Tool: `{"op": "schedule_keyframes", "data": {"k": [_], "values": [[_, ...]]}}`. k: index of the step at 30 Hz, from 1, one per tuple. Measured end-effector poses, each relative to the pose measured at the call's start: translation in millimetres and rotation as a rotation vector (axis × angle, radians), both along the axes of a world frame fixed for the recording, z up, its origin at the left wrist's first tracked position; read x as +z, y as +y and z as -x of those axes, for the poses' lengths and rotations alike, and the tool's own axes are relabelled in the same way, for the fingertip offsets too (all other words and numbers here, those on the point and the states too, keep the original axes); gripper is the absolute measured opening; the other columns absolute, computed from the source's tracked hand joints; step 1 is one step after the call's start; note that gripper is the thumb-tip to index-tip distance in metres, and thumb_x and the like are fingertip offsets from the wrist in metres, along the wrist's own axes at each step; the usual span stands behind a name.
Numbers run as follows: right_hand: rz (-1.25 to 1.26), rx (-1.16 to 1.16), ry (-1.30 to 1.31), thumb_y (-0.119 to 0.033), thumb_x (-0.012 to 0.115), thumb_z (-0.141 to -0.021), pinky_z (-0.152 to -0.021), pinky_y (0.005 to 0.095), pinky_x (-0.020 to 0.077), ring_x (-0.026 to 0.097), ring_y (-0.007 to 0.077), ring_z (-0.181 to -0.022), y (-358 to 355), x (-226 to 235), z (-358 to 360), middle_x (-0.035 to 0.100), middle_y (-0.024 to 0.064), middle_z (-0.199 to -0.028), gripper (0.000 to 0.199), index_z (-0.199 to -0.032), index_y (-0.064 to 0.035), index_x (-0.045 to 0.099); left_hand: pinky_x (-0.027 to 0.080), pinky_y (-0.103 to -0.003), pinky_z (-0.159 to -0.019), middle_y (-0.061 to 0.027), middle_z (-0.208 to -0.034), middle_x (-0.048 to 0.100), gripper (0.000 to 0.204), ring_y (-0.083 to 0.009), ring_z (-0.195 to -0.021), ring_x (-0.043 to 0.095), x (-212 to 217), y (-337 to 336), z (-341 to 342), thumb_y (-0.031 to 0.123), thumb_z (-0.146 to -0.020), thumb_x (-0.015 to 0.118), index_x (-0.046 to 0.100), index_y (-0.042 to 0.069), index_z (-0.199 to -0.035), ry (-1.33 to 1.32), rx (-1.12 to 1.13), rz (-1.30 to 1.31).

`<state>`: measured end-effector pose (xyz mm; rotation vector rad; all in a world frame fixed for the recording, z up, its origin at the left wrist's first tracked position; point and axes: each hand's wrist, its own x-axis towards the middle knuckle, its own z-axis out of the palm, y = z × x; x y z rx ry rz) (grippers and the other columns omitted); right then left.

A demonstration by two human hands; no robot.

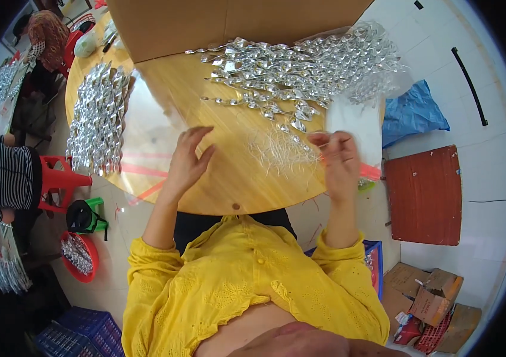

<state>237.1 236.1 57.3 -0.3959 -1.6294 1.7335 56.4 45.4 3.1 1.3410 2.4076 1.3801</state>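
Note:
My left hand (191, 159) hovers over the near middle of the round wooden table (205, 193), thumb and fingers apart, with nothing in it. To the right, my right hand (341, 162) is raised with its fingertips drawn together and slightly blurred; whatever they hold is too small to make out. Beside it lies a loose tangle of thin pale threads (276, 152). Farther back, many shiny silver twisted strands (300, 68) spread across the table, their ends pointing left. One short strand (291, 134) reaches down toward the threads, close to my right fingers.
A stack of silver twisted strands (97, 116) covers the table's left side. Behind stands a large cardboard box (235, 27). Blue plastic sheeting (416, 113) and a brown-red board (424, 195) are at right. Two people sit at left, near a red stool (59, 178).

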Motion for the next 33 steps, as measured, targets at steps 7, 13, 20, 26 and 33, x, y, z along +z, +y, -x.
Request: {"op": "schedule_keyframes", "data": {"k": [7,13,20,26,33], "values": [[0.259,-0.287,0.121,-0.015,0.044,-0.084,-0.070,0.0250,0.0397,0.050,0.0131,-0.072,4.4,-52.3,-33.0,0.053,0.0066,-0.080,0.011,-0.089,-0.0050,0.045,0.037,-0.034,-0.081,-0.0128,-0.098,0.051,0.028,-0.0286,-0.093,0.045,5.9,69.7,4.6,0.008,-0.070,0.057,0.053,0.005,-0.098,0.059,-0.248,0.105],[0.334,-0.223,0.041,-0.016,0.045,-0.084,-0.047,0.0155,0.0286,0.043,0.0062,-0.057,6.6,-48.7,-47.8,0.053,0.0040,-0.075,0.010,-0.089,-0.0074,0.046,0.038,-0.033,-0.076,-0.0066,-0.086,0.052,0.020,-0.0236,-0.087,0.046,-27.9,145.0,-8.9,0.005,-0.065,0.057,0.058,0.006,-0.085,0.287,-0.384,0.029],[0.307,-0.238,-0.064,-0.016,0.047,-0.083,-0.046,0.0151,0.0285,0.040,0.0041,-0.051,-4.2,-52.0,-51.2,0.056,0.0051,-0.071,0.009,-0.085,-0.0075,0.047,0.037,-0.033,-0.074,-0.0023,-0.083,0.051,0.011,-0.0191,-0.089,0.045,-38.0,195.8,-12.3,0.012,-0.066,0.057,0.059,0.009,-0.076,0.572,-0.546,0.175],[0.351,-0.169,-0.102,-0.016,0.047,-0.083,-0.047,0.0149,0.0298,0.042,0.0041,-0.054,-9.4,-61.9,-59.2,0.057,0.0062,-0.073,0.009,-0.086,-0.0072,0.045,0.037,-0.035,-0.073,-0.0058,-0.078,0.052,0.008,-0.0213,-0.083,0.048,-28.5,199.5,-4.3,0.013,-0.067,0.057,0.053,0.007,-0.070,0.636,-0.468,0.066],[0.379,-0.108,-0.125,-0.015,0.048,-0.083,-0.044,0.0153,0.0280,0.043,0.0049,-0.054,-8.9,-76.0,-53.3,0.055,0.0074,-0.073,0.009,-0.087,-0.0076,0.046,0.041,-0.036,-0.070,-0.0093,-0.072,0.056,0.008,-0.0254,-0.072,0.054,11.6,175.2,3.8,0.008,-0.070,0.056,0.053,0.003,-0.076,0.400,-0.370,-0.169]]}}
